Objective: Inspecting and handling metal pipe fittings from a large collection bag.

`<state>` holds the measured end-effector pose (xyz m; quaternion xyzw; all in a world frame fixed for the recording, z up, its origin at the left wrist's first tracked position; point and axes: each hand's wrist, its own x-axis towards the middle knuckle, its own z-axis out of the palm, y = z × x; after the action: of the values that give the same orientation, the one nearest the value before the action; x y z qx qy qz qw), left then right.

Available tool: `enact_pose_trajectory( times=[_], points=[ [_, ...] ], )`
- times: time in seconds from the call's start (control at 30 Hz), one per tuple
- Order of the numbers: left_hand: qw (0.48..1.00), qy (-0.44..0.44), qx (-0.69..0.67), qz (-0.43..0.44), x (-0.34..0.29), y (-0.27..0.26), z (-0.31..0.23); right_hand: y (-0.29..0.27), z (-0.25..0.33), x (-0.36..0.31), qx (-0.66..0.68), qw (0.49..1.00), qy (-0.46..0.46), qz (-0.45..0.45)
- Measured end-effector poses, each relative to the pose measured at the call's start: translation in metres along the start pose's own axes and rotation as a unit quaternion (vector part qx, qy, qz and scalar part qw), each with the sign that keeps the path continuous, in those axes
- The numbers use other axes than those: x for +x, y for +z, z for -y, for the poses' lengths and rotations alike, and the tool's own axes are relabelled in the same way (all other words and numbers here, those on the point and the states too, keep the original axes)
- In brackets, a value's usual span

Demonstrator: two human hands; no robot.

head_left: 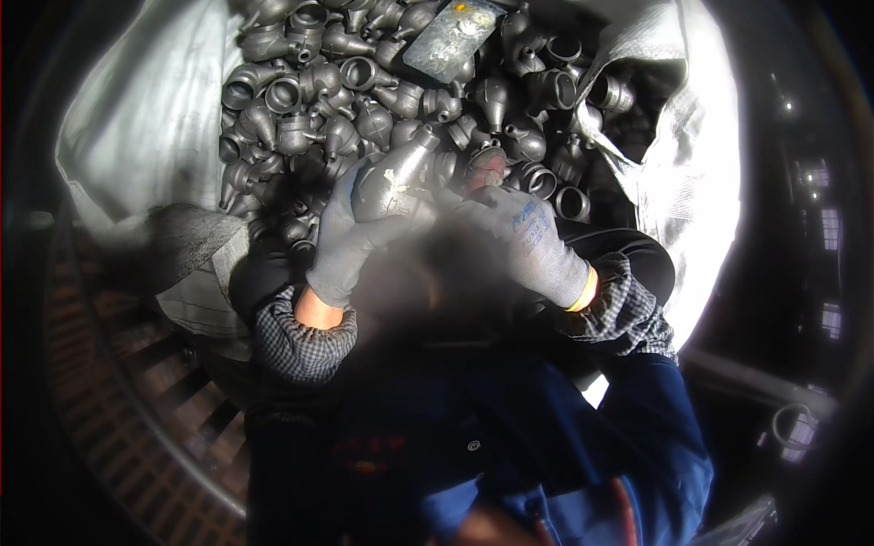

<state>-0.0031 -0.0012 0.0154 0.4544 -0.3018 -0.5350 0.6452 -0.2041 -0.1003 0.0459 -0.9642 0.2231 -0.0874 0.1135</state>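
Nearest the camera, the person's dark blue work jacket (583, 455) fills the lower frame, with checked shirt cuffs (305, 341) coming out of it. Beyond them lies a big white woven sack (137, 109), open and heaped with grey cast metal fittings (300, 91), bulbous bodies with round collars, jumbled at all angles. A flat grey metal plate (452, 36) lies on the far side of the heap.

Both hands wear grey knit gloves. The left hand (350, 241) is wrapped around one grey fitting (396, 182), held just above the heap; its long axis tilts away and to the right, narrow neck pointing up-right. The right hand (528, 241) sits just beside it, fingers curled near the neck end; whether it grips the fitting I cannot tell, since blur covers that spot. The heap's nearest fittings lie directly under both hands.
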Motion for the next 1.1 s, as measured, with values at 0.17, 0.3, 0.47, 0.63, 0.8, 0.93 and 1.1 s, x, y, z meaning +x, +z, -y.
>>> enact_pose_trajectory(
  times=[0.17, 0.3, 0.47, 0.63, 0.8, 0.93, 1.1],
  points=[
    [1.000, -0.007, -0.005, 0.009, 0.001, 0.001, 0.002, 0.000, 0.007, 0.001, -0.077, 0.994, 0.033, 0.076],
    [1.000, -0.003, 0.017, -0.005, 0.003, 0.000, 0.004, -0.001, 0.007, 0.000, -0.106, 0.991, 0.023, 0.072],
    [1.000, -0.002, 0.018, 0.016, 0.004, -0.004, 0.008, -0.001, 0.001, 0.000, -0.039, 0.998, 0.010, 0.050],
    [1.000, 0.003, 0.023, -0.002, 0.004, -0.005, 0.009, -0.001, -0.003, -0.001, 0.151, 0.988, 0.015, -0.025],
    [1.000, 0.007, 0.024, -0.003, 0.002, -0.004, 0.005, 0.000, -0.004, 0.002, 0.171, 0.981, 0.034, -0.081],
    [1.000, -0.011, 0.006, 0.005, 0.002, 0.000, 0.003, -0.002, -0.004, 0.000, 0.090, 0.995, 0.036, -0.034],
    [1.000, -0.005, 0.021, -0.004, 0.003, 0.001, 0.001, -0.002, -0.002, -0.001, 0.051, 0.999, 0.015, -0.007]
  ],
)
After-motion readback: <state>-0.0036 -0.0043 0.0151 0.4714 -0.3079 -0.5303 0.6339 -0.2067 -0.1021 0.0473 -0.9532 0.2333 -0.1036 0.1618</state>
